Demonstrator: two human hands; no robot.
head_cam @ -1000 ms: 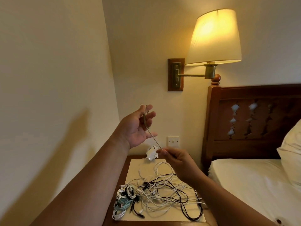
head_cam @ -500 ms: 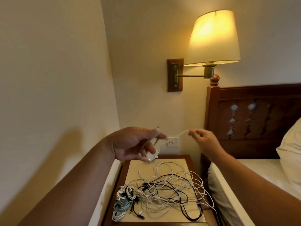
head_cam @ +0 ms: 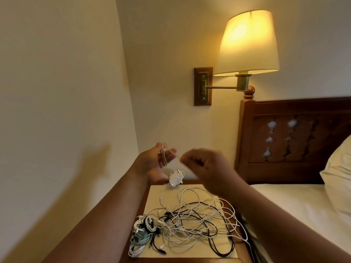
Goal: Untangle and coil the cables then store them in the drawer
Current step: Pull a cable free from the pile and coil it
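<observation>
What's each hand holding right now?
Left hand: holds the coiled cable, looped over its fingers.
Right hand: blurred; fingers curled, apparently pinching the same cable's loose end.

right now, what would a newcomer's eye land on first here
The lit wall lamp glowing upper right draws the eye first. Centre frame, the left hand holds loops of thin cable while the blurred right hand pinches its strand. Below, a tangle of cables sprawls on the nightstand.
</observation>
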